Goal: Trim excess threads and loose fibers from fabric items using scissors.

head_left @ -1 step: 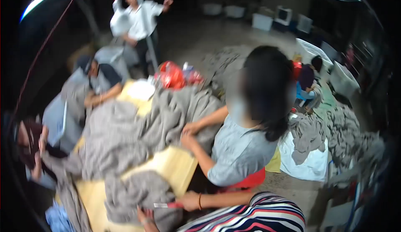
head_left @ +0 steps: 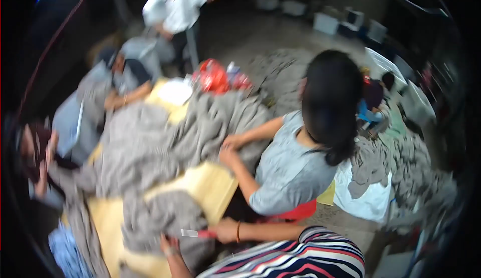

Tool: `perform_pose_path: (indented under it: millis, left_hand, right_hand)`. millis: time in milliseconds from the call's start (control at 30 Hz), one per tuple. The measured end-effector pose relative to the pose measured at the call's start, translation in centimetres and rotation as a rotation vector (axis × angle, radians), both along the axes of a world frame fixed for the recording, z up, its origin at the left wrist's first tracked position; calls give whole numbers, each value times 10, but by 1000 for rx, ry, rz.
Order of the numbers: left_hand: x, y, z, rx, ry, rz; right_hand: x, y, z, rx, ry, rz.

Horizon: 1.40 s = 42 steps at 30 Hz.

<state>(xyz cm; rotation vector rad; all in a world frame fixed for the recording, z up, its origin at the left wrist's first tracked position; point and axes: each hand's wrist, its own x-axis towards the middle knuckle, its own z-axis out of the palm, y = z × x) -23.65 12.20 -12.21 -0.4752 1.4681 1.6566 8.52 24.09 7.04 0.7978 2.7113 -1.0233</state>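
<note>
My right hand [head_left: 226, 231] comes in from the right, closed on a red-handled tool [head_left: 205, 234]. Its flat pale end points left; the exact kind is too blurred to tell. Under both hands lies a bunched grey knit cloth [head_left: 170, 213] on a yellow tabletop [head_left: 107, 228]. My left hand [head_left: 169, 248] is at the cloth's near edge, just left of the tool's tip. Its fingers seem closed on the knit, though blur hides the exact grip.
A co-worker in a grey shirt [head_left: 285, 173] handles a larger grey knit heap [head_left: 135, 148] beside me. Other people sit at the left. A red plastic bag [head_left: 213, 76] stands at the table's far end. Blue cloth [head_left: 70, 253] hangs near the left edge. Knit piles [head_left: 411, 173] lie at right.
The view has shifted slightly, so most things sit a little differently in it. The co-worker beside me has turned their head. My hands stay at the same cloth, the tool still in my right.
</note>
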Motion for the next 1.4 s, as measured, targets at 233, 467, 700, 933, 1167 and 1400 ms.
perform_pose_path:
  millis: [233, 467, 700, 933, 1167, 1400]
  left_hand:
    - [18, 2, 26, 276, 64, 103]
    - [40, -27, 47, 255, 44, 293]
    - [4, -29, -3, -581, 1211, -56]
    - [12, 0, 71, 456, 116, 437]
    - [3, -2, 3, 293, 343, 293]
    - [5, -2, 17, 460, 357, 253]
  right_hand:
    - [-8, 26, -5, 40, 20, -114]
    - [-29, 24, -15, -11, 56, 4]
    - [-57, 23, -13, -27, 44, 58]
    - [-60, 31, -19, -23, -8, 92]
    - [-66, 33, -19, -13, 37, 127]
    - [-83, 34, 5, -16, -82, 171]
